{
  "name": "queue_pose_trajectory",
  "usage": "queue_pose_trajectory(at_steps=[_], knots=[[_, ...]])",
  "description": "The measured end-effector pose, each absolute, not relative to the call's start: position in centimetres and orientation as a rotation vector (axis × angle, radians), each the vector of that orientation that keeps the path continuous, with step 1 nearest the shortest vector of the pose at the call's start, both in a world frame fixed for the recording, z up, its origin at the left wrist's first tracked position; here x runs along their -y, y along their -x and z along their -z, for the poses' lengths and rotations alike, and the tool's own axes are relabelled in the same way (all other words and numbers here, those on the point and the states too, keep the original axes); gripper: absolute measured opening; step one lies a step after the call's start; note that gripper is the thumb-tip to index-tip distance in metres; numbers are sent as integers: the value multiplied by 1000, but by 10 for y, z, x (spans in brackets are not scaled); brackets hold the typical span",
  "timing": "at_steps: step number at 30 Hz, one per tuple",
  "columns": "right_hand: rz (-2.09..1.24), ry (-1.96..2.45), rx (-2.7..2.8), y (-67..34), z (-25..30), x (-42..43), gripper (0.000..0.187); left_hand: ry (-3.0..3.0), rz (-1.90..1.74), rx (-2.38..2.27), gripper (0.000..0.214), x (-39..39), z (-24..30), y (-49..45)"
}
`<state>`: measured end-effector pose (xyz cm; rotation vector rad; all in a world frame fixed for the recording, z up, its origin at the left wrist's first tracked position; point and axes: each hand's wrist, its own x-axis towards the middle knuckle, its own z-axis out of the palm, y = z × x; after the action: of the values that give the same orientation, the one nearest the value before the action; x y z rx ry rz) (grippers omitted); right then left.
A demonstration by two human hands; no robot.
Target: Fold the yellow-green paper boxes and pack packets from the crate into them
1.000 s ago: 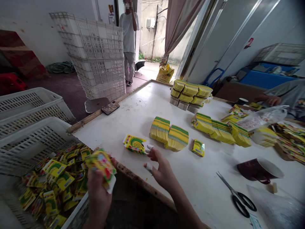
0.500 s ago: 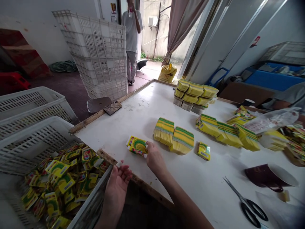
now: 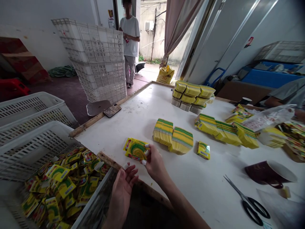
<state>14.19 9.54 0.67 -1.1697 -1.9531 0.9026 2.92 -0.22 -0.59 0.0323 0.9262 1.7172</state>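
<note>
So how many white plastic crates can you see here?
5: two beside the table at left, the near crate full of packets and one behind it, plus three stacked by the doorway.

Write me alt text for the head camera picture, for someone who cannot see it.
A person's right hand presses a small stack of yellow packets on a white table, while the left hand hangs open, empty, beside a white crate of loose packets. Bundled packets, scissors and a dark cup lie farther off.

Yellow-green sachets (image 3: 136,149), white table (image 3: 202,181), black scissors (image 3: 250,205).
</note>
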Motion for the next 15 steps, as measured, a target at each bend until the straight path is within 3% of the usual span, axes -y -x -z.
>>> queue_pose_trajectory(at_steps=[6,12,15], knots=[[-1764,826,1425,-139,-29,-23,52,-28,-1914,-838,59,0,-26,-41],[-1894,788,1286,-137,-18,4,48,-61,-1933,-777,49,-1,-31,-46],[-1900,773,1298,-139,-15,1,48,-99,-1913,-878,53,1,-23,-47]])
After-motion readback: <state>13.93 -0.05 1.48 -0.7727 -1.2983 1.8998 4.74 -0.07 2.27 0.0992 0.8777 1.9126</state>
